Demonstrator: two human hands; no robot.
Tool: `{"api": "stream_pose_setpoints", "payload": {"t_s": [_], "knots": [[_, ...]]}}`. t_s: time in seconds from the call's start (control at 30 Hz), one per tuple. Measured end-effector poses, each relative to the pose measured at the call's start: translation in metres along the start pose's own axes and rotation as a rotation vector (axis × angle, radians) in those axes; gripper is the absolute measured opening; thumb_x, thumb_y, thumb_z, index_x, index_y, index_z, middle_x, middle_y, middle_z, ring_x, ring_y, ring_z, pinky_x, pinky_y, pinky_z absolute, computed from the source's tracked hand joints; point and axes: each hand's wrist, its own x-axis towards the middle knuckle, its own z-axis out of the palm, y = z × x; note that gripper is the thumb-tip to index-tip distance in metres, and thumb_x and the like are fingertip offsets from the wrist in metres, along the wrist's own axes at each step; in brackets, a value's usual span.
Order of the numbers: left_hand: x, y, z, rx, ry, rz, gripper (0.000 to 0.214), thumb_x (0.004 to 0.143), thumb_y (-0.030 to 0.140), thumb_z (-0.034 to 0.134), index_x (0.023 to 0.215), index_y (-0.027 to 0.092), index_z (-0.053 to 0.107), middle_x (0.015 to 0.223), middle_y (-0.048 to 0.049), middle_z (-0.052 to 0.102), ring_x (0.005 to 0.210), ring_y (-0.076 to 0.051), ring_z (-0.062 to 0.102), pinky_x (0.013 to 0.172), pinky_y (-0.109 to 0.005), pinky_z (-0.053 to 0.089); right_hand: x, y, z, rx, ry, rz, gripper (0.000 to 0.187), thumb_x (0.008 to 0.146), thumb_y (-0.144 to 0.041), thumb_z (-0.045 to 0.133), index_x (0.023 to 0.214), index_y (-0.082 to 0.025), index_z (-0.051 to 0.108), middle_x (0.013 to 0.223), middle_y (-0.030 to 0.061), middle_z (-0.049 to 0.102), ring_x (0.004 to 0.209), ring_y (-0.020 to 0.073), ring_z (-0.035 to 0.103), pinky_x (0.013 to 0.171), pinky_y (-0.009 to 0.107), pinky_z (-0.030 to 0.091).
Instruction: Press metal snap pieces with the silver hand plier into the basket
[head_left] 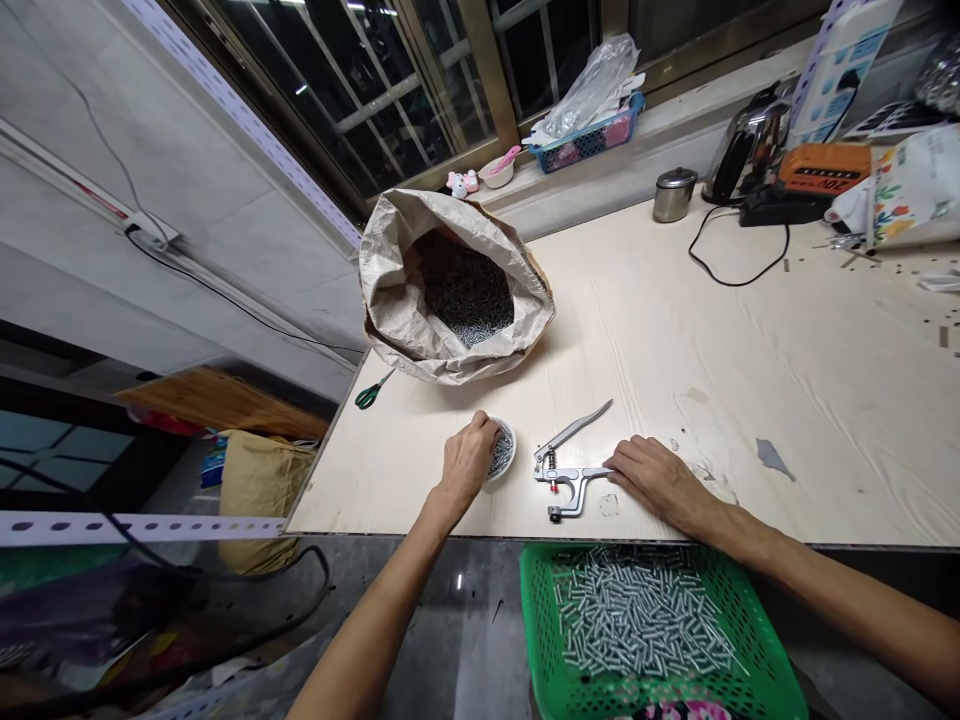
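A small white bowl (512,463) of shiny little metal pieces (501,452) stands near the table's front edge. My left hand (469,460) reaches over its left rim with curled, closed fingers. The fingertips are at the pieces, and what they hold is hidden. To the right, silver hand pliers (574,480) with a spring and a C-shaped jaw lie with their handles spread. My right hand (652,475) rests on the table, its fingers closed over the end of the lower handle. Below the edge, a green basket (534,620) holds many screw-like metal pieces (645,610).
A large open sack (390,270) of dark metal pieces stands behind the bowl. Green-handled scissors (367,396) lie at the left edge. A metal canister (673,195), a kettle (739,150) and an orange-black device (821,170) with a cord stand at the back right.
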Motion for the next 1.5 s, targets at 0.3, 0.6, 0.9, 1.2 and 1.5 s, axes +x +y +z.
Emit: {"api": "stream_pose_setpoints", "payload": {"t_s": [0.3,0.6,0.9,1.2,1.5], "knots": [[-0.008,-0.028,-0.003,-0.314,0.271,-0.171,0.025,0.091,0.026,0.044,0.098,0.021,0.068,0.099,-0.0058,0.066,0.087,-0.017,0.063,0.076,-0.027,0.046,-0.001,0.0,0.0,-0.007,0.008,-0.003,0.019,0.095,-0.02,0.042,0.088,-0.019,0.06,0.081,0.0048,0.058,0.075,0.0193,0.05,0.067,0.032,0.037],[-0.035,-0.038,0.007,-0.253,0.115,-0.178,0.019,0.088,0.029,0.053,0.093,0.021,0.07,0.096,-0.0033,0.066,0.08,-0.016,0.063,0.068,-0.025,0.044,-0.002,0.0,0.001,-0.015,-0.003,-0.013,0.021,0.096,-0.023,0.04,0.09,-0.018,0.06,0.082,0.0056,0.057,0.076,0.02,0.049,0.069,0.033,0.037],[-0.033,-0.029,0.009,-0.156,0.08,-0.16,0.017,0.088,0.022,0.052,0.09,0.019,0.068,0.094,-0.0042,0.066,0.079,-0.016,0.063,0.066,-0.024,0.041,-0.002,0.0,0.001,-0.012,0.001,-0.007,0.02,0.096,-0.022,0.042,0.088,-0.018,0.059,0.082,0.0055,0.058,0.076,0.0197,0.05,0.069,0.033,0.037],[-0.047,-0.004,-0.001,-0.89,0.146,-0.331,0.018,0.072,0.034,0.06,0.074,0.017,0.063,0.058,0.0023,0.057,0.048,-0.011,0.049,0.047,-0.022,0.037,0.001,-0.001,-0.001,-0.051,0.014,-0.026,0.019,0.095,-0.021,0.044,0.084,-0.017,0.059,0.08,0.005,0.058,0.076,0.0185,0.05,0.069,0.031,0.035],[-0.062,0.055,0.027,-1.35,-0.155,-0.447,0.039,0.058,0.048,0.071,0.07,0.011,0.065,0.054,0.0027,0.054,0.047,-0.007,0.043,0.045,-0.02,0.033,0.001,-0.008,-0.013,-0.329,0.14,-0.209,0.023,0.095,-0.012,0.043,0.081,-0.018,0.06,0.069,0.0011,0.055,0.07,0.0166,0.043,0.074,0.034,0.029]]}}
